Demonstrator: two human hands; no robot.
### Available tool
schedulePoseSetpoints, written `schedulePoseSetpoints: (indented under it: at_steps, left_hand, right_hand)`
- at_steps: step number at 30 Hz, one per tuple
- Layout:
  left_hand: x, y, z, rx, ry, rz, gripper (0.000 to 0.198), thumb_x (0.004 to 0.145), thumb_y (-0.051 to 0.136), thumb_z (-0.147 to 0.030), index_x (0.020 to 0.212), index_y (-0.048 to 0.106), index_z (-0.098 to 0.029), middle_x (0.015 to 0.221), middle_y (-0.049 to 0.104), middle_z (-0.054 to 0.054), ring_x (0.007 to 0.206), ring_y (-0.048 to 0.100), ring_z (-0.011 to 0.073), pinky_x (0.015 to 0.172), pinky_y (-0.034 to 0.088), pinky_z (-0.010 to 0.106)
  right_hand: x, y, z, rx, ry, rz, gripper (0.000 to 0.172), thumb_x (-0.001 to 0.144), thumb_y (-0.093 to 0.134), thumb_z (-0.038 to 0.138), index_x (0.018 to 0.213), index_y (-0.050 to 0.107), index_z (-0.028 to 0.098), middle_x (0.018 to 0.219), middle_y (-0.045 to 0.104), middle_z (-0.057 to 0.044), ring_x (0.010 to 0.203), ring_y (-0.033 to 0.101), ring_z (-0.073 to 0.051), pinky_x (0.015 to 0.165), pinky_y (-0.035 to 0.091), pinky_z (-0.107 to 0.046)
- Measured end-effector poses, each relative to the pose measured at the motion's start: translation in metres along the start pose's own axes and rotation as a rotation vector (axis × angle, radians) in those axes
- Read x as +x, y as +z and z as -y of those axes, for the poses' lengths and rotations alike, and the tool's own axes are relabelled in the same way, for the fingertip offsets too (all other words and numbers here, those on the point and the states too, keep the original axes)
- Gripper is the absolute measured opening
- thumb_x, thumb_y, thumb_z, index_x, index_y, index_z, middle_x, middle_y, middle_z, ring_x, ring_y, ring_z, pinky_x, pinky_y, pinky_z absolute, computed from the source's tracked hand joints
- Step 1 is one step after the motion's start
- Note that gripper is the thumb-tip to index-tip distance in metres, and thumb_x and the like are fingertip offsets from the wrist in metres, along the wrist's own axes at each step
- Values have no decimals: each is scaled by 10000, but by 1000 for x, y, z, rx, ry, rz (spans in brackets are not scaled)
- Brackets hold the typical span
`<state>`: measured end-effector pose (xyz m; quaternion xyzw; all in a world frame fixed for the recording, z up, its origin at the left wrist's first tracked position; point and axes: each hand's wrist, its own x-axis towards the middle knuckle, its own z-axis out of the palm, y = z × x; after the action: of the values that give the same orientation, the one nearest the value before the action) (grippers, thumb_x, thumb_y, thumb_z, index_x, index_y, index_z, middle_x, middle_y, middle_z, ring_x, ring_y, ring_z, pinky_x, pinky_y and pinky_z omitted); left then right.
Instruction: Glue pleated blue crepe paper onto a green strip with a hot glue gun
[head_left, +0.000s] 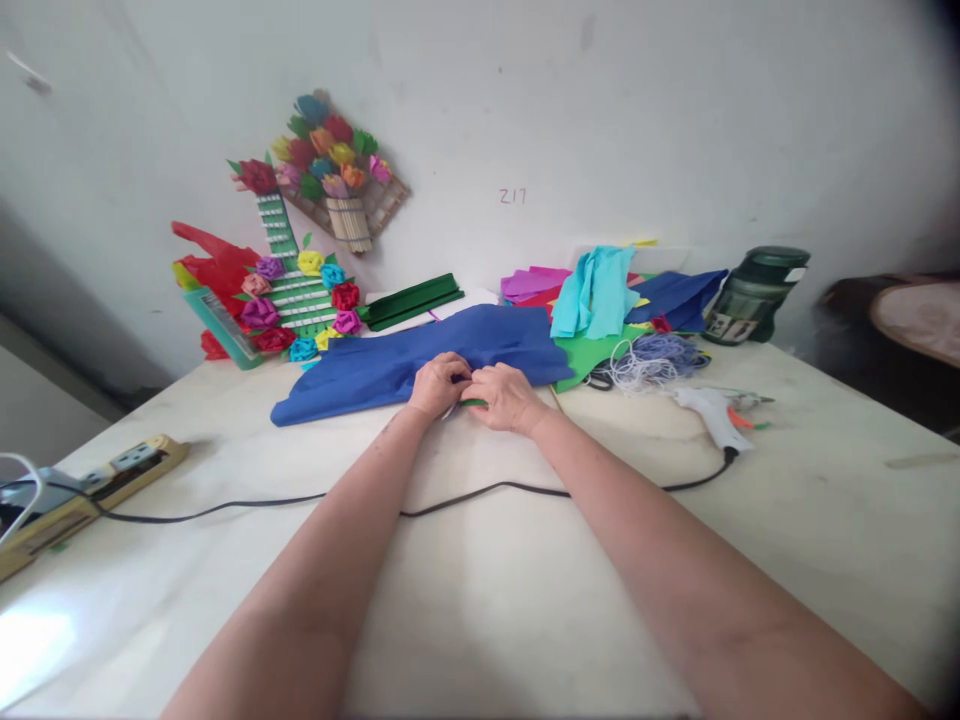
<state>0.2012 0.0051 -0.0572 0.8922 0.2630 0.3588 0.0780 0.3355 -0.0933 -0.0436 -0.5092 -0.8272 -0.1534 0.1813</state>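
A large sheet of blue crepe paper [352, 375] lies across the middle of the table, its surface wrinkled. At its front edge my left hand [439, 385] is closed, fingertips pinching the paper. My right hand [504, 397] meets it there, fingers bent together and touching the same edge. A small green thing [474, 402] peeks out beneath my right fingers, mostly hidden, so its kind cannot be made out. Something thin and pale shows just below the left fingertips.
A white glue gun [709, 415] lies right, its black cord [495, 487] crossing under my forearms to a power strip [127, 468]. Behind are a paper-flower guitar [300, 290], folded green paper [412, 302], turquoise paper [596, 290], string [660, 360] and a dark green jar [754, 295].
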Motion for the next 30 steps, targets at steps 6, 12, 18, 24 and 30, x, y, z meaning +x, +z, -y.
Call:
schedulePoseSetpoints:
  at_steps: [6, 12, 18, 24, 30]
  left_hand:
    - [5, -6, 6, -167, 53, 40, 86, 669, 584, -160, 662, 669, -175, 809, 677, 34, 765, 616, 138, 734, 482, 258]
    - [5, -13, 4, -173, 92, 72, 141, 609, 564, -92, 651, 673, -170, 829, 679, 41, 770, 625, 139, 760, 488, 261]
    - [4, -18, 4, -215, 63, 85, 78, 655, 608, -194, 667, 680, -167, 833, 678, 46, 748, 626, 139, 743, 490, 257]
    - [6, -20, 10, -25, 106, 64, 92, 696, 616, -258, 669, 687, -205, 861, 674, 21, 813, 592, 154, 829, 453, 306]
    - [5, -20, 15, 20, 106, 33, 79, 687, 630, -250, 712, 694, -210, 816, 646, 21, 799, 583, 145, 817, 445, 290]
  right_hand:
    - [4, 8, 6, -4, -19, 28, 222, 769, 540, 191, 947, 671, 215, 913, 649, -59, 861, 553, -204, 712, 340, -317]
    - [8, 15, 9, -50, -18, 57, 259, 843, 438, 170, 855, 695, 202, 850, 651, -69, 819, 551, -195, 664, 342, -309]
    - [5, 11, 2, -54, 99, 35, 230, 862, 463, 235, 839, 690, 203, 877, 615, -69, 831, 521, -181, 638, 337, -275]
    - [1, 11, -3, -103, 112, 32, 225, 866, 467, 205, 790, 678, 188, 891, 598, -65, 840, 482, -170, 608, 322, -256]
    - [0, 10, -3, -117, 175, -28, 209, 867, 445, 167, 915, 648, 174, 874, 619, -60, 832, 481, -170, 601, 311, -266]
